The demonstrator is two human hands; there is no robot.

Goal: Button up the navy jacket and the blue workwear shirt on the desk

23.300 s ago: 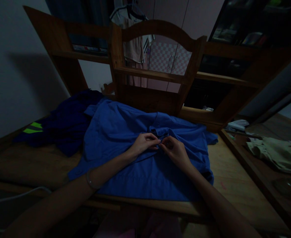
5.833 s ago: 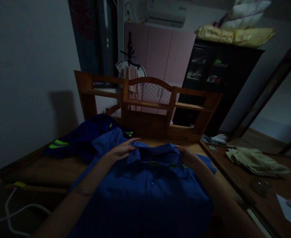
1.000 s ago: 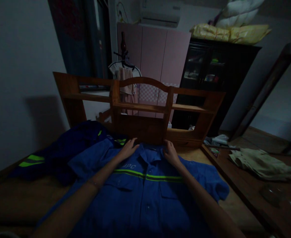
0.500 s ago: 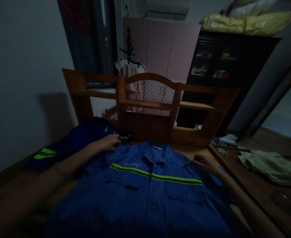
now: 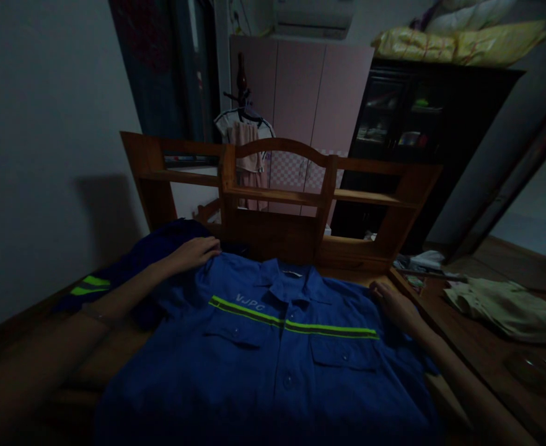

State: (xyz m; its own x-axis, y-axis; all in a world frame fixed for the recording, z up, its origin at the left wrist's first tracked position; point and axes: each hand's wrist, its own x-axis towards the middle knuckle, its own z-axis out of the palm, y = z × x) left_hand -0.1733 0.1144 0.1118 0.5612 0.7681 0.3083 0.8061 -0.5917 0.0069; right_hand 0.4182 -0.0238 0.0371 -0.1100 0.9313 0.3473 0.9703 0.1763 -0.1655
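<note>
A blue work shirt (image 5: pixel 273 371) with a yellow-green reflective stripe across the chest lies face up and buttoned on the wooden table (image 5: pixel 114 365). My left hand (image 5: pixel 193 252) rests flat on its left shoulder, fingers stretched out. On the shirt's right shoulder lies my right hand (image 5: pixel 396 305), fingers out and slightly bent. Neither hand holds anything.
A darker blue garment (image 5: pixel 128 272) with reflective stripes is bunched at the left, by the wall. A wooden shelf unit (image 5: pixel 277 204) stands along the table's far edge. To the right, an olive garment (image 5: pixel 505 303) and small items lie on a second wooden surface.
Both hands slid outward from the collar to the shirt's shoulders over the last second. The shirt now lies spread flat, face up. The view has shifted slightly.
</note>
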